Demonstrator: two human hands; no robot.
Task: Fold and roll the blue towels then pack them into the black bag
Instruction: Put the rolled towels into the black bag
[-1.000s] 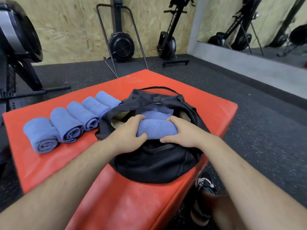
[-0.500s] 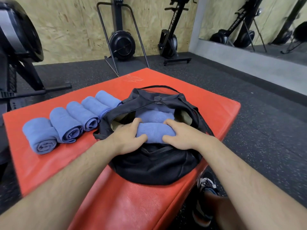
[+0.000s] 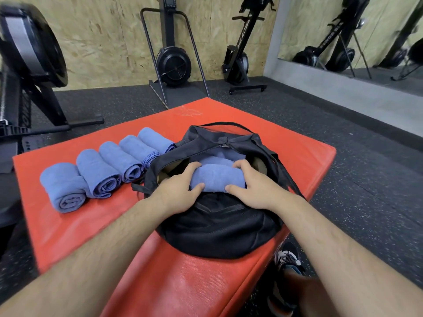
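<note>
A black bag lies open on the red mat. In its mouth sits a rolled blue towel, gripped at its left end by my left hand and at its right end by my right hand. Behind it, deeper in the bag, more blue towel shows. Left of the bag, several rolled blue towels lie side by side in a row on the mat.
Rowing machines stand against the wooden wall: one at the far left, one in the middle, one to the right. A mirror covers the right wall. My shoe rests on the dark rubber floor by the mat's right edge.
Both hands have pushed the rolled towel a little lower and further into the bag's opening. The row of towels on the mat has not moved.
</note>
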